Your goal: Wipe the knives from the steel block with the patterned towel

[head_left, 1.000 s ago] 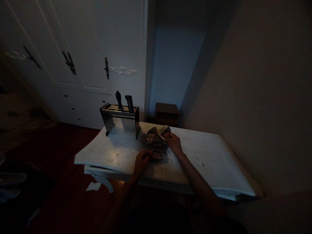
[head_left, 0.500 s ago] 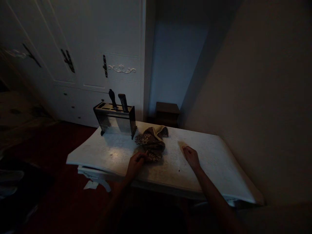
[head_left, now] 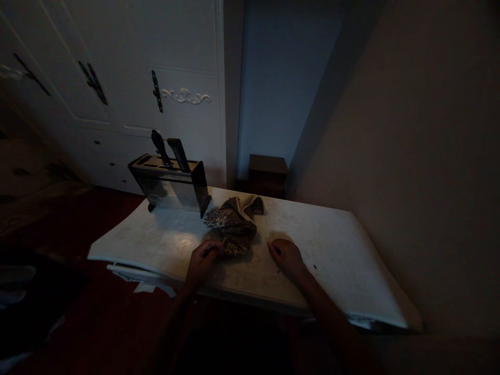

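Note:
A crumpled leopard-print cloth (head_left: 232, 226) lies on a white marble-look table (head_left: 344, 260). My left hand (head_left: 202, 258) has its fingers curled on the cloth's near left edge. My right hand (head_left: 286, 255) rests on the tabletop to the right of the cloth, apart from it, fingers curled under; the dim light hides whether anything is in them. A metal knife block (head_left: 172, 182) with two dark-handled knives (head_left: 170, 149) stands at the table's far left corner, just behind the cloth.
White wardrobe doors (head_left: 128, 78) with dark handles stand behind the table. A small dark wooden stool (head_left: 267, 172) sits in the recess beyond it. A plain wall (head_left: 422, 146) runs along the right. White paper (head_left: 144, 287) lies on the red floor under the table.
My right hand left the cloth's far edge and drew back to the tabletop right of the cloth. The left hand stayed on the cloth. The view shifted rightward and down.

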Demonstrator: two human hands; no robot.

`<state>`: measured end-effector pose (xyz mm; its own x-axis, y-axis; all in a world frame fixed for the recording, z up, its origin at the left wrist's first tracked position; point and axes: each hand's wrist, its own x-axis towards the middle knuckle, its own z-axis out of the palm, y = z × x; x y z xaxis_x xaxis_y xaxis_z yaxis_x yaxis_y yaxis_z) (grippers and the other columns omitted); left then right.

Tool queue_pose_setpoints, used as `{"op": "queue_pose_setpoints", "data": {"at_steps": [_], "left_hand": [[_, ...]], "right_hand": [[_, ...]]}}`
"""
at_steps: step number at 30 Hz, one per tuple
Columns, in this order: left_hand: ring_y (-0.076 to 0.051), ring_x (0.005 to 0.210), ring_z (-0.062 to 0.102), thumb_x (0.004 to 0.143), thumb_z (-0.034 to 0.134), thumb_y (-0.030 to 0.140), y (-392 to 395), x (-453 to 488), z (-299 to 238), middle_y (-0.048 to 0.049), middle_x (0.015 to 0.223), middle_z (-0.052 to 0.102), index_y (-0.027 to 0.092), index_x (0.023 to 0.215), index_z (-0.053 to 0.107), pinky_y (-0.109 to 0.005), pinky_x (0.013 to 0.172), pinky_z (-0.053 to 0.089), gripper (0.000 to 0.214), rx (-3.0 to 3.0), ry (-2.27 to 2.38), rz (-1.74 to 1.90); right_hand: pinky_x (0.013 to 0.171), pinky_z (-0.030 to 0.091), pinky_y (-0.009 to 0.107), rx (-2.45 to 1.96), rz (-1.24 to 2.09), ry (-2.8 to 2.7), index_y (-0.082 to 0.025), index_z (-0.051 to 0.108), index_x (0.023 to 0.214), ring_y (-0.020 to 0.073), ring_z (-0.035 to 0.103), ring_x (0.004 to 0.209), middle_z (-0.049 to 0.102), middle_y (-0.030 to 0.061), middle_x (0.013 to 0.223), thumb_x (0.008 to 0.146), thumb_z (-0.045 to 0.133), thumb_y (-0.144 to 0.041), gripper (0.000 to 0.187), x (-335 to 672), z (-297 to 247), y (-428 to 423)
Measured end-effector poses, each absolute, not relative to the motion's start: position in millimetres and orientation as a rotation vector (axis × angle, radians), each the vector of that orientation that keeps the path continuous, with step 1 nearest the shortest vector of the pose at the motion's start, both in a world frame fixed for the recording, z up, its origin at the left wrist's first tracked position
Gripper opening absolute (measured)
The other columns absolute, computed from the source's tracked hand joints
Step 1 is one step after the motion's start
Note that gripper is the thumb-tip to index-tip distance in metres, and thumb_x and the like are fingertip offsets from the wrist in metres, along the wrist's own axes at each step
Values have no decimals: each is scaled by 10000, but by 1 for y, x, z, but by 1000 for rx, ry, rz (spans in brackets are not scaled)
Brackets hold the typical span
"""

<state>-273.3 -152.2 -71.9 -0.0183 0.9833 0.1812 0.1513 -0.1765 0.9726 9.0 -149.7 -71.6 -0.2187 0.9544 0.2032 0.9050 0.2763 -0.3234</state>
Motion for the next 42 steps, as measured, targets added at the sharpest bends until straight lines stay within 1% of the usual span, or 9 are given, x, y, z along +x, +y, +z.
{"op": "queue_pose_setpoints", "data": {"at_steps": [6, 16, 22, 27, 34, 36, 38, 40, 42], "left_hand": [[-174, 725, 634, 751, 589, 349, -152, -275, -70, -42, 741, 681, 163, 770, 690, -265, 690, 507, 213, 1438, 1299, 1257], [-194, 767, 655, 734, 596, 336, -152, -276, -73, -48, 795, 705, 183, 788, 709, -281, 703, 527, 197, 1431, 1310, 1222], [-185, 736, 645, 735, 603, 354, -147, -274, -68, -49, 763, 693, 172, 768, 695, -271, 677, 515, 207, 1374, 1247, 1194], [-180, 723, 635, 748, 603, 345, -149, -278, -70, -50, 754, 685, 168, 794, 692, -266, 664, 503, 203, 1376, 1190, 1183], [-186, 776, 645, 757, 597, 339, -152, -273, -66, -51, 793, 690, 165, 807, 692, -279, 725, 505, 205, 1360, 1209, 1159], [-185, 766, 642, 751, 596, 334, -150, -272, -67, -49, 783, 690, 163, 802, 688, -278, 716, 504, 200, 1348, 1208, 1168], [-181, 742, 637, 742, 594, 329, -149, -272, -68, -44, 762, 686, 163, 797, 680, -275, 694, 504, 195, 1336, 1176, 1177], [-176, 724, 633, 733, 596, 326, -147, -273, -69, -40, 745, 682, 161, 792, 675, -273, 680, 504, 193, 1322, 1139, 1175], [-174, 717, 631, 723, 605, 325, -146, -274, -69, -38, 739, 680, 159, 784, 675, -272, 677, 503, 189, 1295, 1127, 1175]], "right_hand": [[766, 351, 293, -1665, 139, -2332, -172, 621, 775, 173, 570, 774, 650, 57, 797, 978, 386, -310, 340, 2, -75, -153], [697, 296, 297, -1546, 70, -2313, -177, 562, 694, 157, 501, 681, 594, 37, 708, 955, 443, -300, 311, 0, -83, -159], [647, 307, 277, -1536, 215, -2235, -181, 543, 679, 145, 486, 642, 580, 27, 689, 954, 430, -314, 326, 3, -80, -155], [679, 336, 281, -1541, 307, -2196, -177, 546, 693, 160, 505, 683, 586, 36, 716, 949, 428, -336, 323, 4, -81, -156], [643, 373, 272, -1522, 726, -1961, -177, 550, 667, 152, 529, 670, 579, 24, 706, 920, 451, -400, 351, 10, -73, -142], [650, 401, 272, -1464, 830, -1860, -180, 587, 754, 159, 550, 703, 594, 26, 743, 907, 471, -441, 324, 13, -72, -131], [631, 429, 272, -1400, 926, -1690, -187, 590, 977, 163, 567, 704, 605, 27, 782, 880, 496, -499, 340, 18, -75, -114], [548, 428, 268, -1348, 996, -1492, -189, 486, 1173, 155, 549, 607, 587, 15, 752, 853, 484, -569, 497, 24, -79, -93], [558, 461, 280, -1349, 929, -1420, -187, 441, 1207, 170, 589, 666, 608, 50, 840, 812, 494, -628, 595, 30, -82, -70]]}}
